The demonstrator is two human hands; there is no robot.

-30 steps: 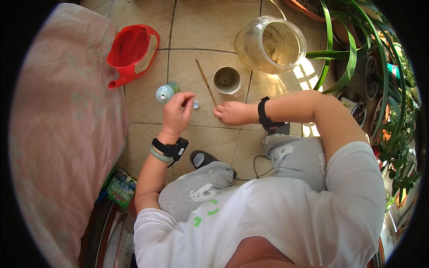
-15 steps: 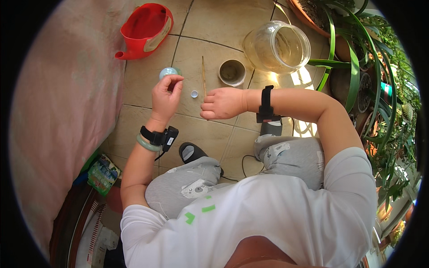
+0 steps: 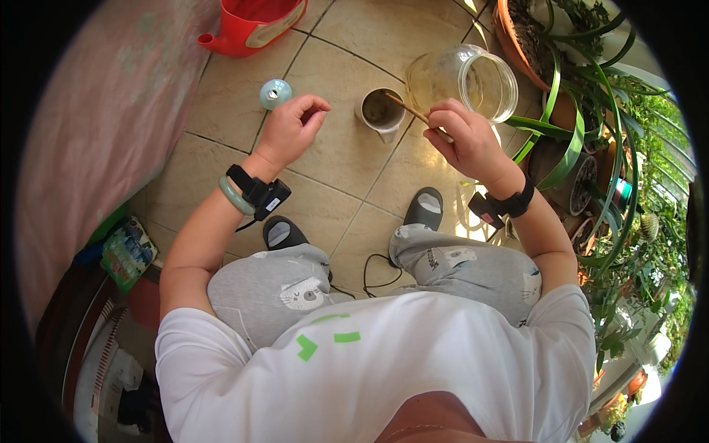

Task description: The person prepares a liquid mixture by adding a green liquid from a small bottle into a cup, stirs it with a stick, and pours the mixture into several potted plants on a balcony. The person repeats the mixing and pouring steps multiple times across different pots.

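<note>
My right hand (image 3: 465, 140) grips a thin brown stick (image 3: 413, 111), its far tip slanting over the mouth of a mug (image 3: 382, 122). The mug stands upright with something dark inside; whether the tip touches that, I cannot tell. My left hand (image 3: 288, 133) is closed, thumb and fingertips drawn together, and anything between them is hidden. Just beyond its knuckles stands a small pale blue bottle (image 3: 274, 93) with its small mouth uncovered. The little white cap seen earlier on the floor does not show.
A large clear glass jar (image 3: 461, 81) with yellowish liquid rests behind my right hand. At the far left is a red watering can (image 3: 251, 29). Potted plants (image 3: 572, 140) crowd the right side, and a pink cloth (image 3: 111, 111) hangs on the left. Tiled floor (image 3: 332, 177) lies between.
My right hand has picked up the stick from the floor and moved right, bringing its tip over the mug. My left hand has shifted slightly right, and the white cap has gone from sight.
</note>
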